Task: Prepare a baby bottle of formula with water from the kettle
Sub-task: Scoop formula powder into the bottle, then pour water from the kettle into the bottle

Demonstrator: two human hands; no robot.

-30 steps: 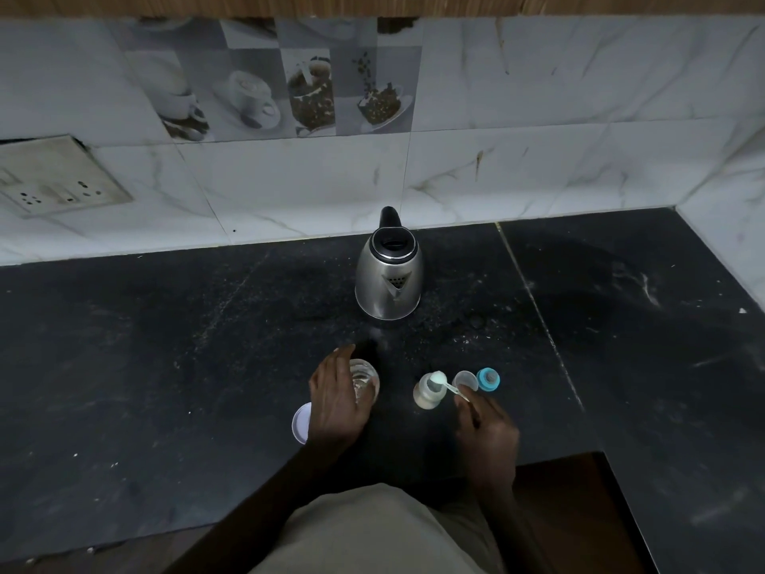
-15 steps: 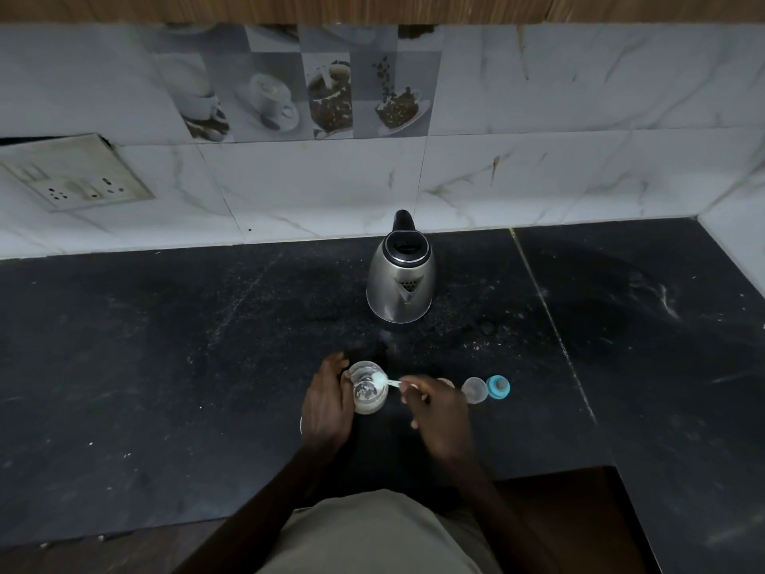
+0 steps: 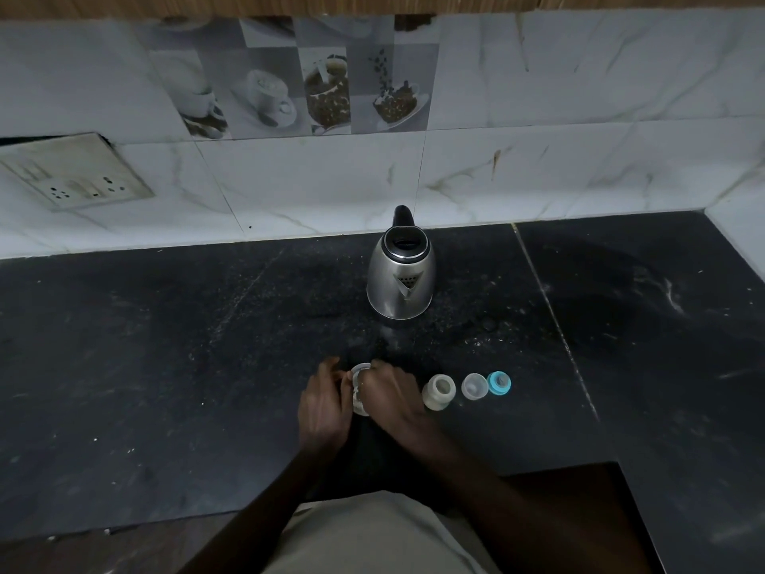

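Note:
A steel kettle [image 3: 400, 279] with a black lid and handle stands at the back of the black counter [image 3: 165, 345]. In front of it my left hand [image 3: 323, 412] wraps around a small clear jar [image 3: 359, 368], of which only the rim and a strip of wall show. My right hand [image 3: 389, 395] hovers over the jar's mouth with its fingers pinched together; the scoop it holds is hidden. Just right of my hands stands a short, open, cream-coloured baby bottle [image 3: 439, 391]. Beside the bottle lie a clear cap [image 3: 474, 386] and a teal nipple ring [image 3: 499, 383].
A marble-tiled wall [image 3: 538, 167] runs along the back of the counter, with a socket plate [image 3: 78, 176] at the left. The counter's front edge runs below my arms and steps toward me at the right [image 3: 612, 466]. White specks are scattered near the kettle.
My right hand carried the scoop from the cream bottle leftward to the clear jar and now covers its mouth. My left hand has stayed on the jar.

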